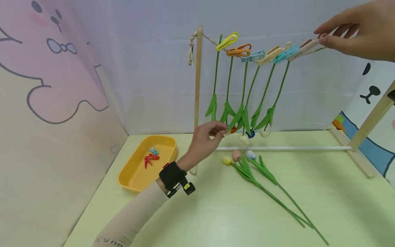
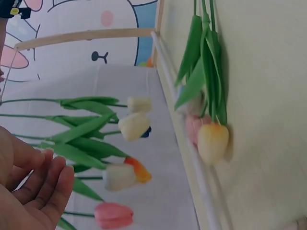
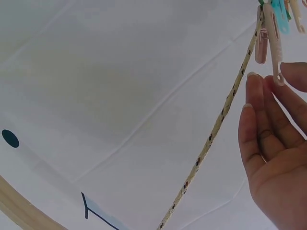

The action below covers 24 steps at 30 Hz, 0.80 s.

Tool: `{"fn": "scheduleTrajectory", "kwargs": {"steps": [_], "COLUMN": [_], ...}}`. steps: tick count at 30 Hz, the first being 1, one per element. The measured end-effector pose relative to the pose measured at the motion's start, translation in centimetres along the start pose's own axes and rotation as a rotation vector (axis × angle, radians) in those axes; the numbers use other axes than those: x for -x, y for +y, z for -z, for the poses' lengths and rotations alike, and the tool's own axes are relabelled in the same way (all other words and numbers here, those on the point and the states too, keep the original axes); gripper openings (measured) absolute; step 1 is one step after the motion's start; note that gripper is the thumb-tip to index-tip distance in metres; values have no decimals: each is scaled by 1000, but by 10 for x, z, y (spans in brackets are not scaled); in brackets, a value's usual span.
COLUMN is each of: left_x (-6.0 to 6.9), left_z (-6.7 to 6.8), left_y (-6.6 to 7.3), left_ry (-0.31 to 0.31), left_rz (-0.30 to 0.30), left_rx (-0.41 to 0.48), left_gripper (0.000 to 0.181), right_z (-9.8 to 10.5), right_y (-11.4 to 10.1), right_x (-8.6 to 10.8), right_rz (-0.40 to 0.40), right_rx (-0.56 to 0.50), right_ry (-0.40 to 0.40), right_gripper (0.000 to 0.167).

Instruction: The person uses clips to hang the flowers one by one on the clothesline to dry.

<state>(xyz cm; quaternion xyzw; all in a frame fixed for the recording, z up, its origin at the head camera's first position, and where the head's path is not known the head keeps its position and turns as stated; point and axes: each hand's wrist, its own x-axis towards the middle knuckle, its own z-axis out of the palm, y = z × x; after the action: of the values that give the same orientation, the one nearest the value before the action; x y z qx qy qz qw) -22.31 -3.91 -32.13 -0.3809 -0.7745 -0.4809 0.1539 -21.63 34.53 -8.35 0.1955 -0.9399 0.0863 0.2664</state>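
My right hand [image 1: 367, 32] is at the upper right, its thumb and fingertips pinching the handle end of a pale pink clothespin [image 3: 274, 40]. That clothespin sits on a rope [image 3: 211, 139] with a tulip stem [image 1: 281, 82] under it. Several other artificial tulips hang head down from yellow [image 1: 227, 42], orange [image 1: 239, 50], blue and cream clothespins. In front of the hanging tulips, my left hand [image 1: 206, 139] is raised with loosely curled fingers. The left wrist view shows its fingertips near a green leaf [image 2: 79, 155], with no flower clearly held; a pink tulip [image 2: 113, 215] hangs beside it.
A yellow tray [image 1: 132, 175] at the left holds red [image 1: 151, 157] and blue clothespins. Tulips with yellow [image 1: 226, 160], pink and pale blue heads lie on the table. Wooden posts [image 1: 198, 79] hold the rope, and a white bar [image 1: 284, 148] runs low between them.
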Motion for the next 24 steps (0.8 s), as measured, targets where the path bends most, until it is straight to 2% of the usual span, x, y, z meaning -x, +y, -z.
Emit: {"fn": "scheduleTrajectory", "kwargs": {"steps": [5, 9, 12, 15, 18, 22, 24], "left_x": [28, 49, 69, 88, 105, 122, 128], "left_z": [42, 75, 99, 118, 133, 149, 156], "left_y": [-19, -37, -52, -66, -76, -87, -92], "left_ry": [66, 102, 110, 101, 82, 36, 2], "left_rz": [49, 131, 190, 223, 252, 330, 377], "left_rx": [-53, -118, -174, -230, -278, -346, -365], "left_gripper": [14, 13, 13, 14, 14, 13, 13], "right_z": [0, -2, -5, -8, -13, -22, -29], "right_y": [-4, -5, -7, -8, -11, -15, -17], "right_x": [12, 20, 25, 33, 43, 58, 64], "right_rz": [-55, -49, -35, -25, -5, 23, 62], "right_rx": [-24, -60, -81, -85, -68, 10, 38], "right_ry": [80, 222, 280, 267, 209, 116, 98], "right_gripper": [32, 31, 30, 29, 27, 22, 19]}}
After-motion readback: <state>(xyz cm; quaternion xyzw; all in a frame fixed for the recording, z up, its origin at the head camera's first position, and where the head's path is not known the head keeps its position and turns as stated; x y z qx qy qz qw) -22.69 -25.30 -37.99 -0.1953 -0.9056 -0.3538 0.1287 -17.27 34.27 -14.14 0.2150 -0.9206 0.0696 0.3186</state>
